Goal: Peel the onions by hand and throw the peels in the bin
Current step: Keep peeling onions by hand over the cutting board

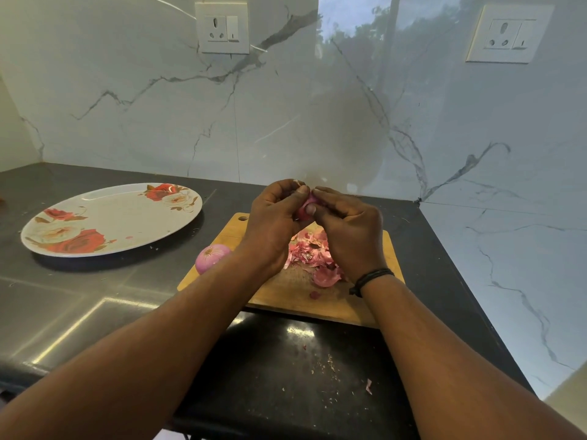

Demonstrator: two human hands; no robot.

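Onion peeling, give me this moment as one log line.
step: peeling | both hands hold onion | peels on cutting board | peeled onion beside board | bin unseen

Peeling an onion over the board

My left hand [273,217] and right hand [346,230] pinch the onion [307,206] between their fingers [309,210]; peels [313,255] lie below them.

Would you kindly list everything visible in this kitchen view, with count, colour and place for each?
held onion: one, pink-purple, between both hands above the board
peeled onion: one, pale purple, at the cutting board's left edge
onion peels: a pile, pink, on the board under the hands
cutting board: one, wooden tan, on the countertop
plate: one, white with red roses, on the countertop, left
countertop: one, dark, glossy
wall sockets: two, white, on the marble wall
wristband: one, black, right wrist
left hand: grips the held onion
right hand: pinches the held onion
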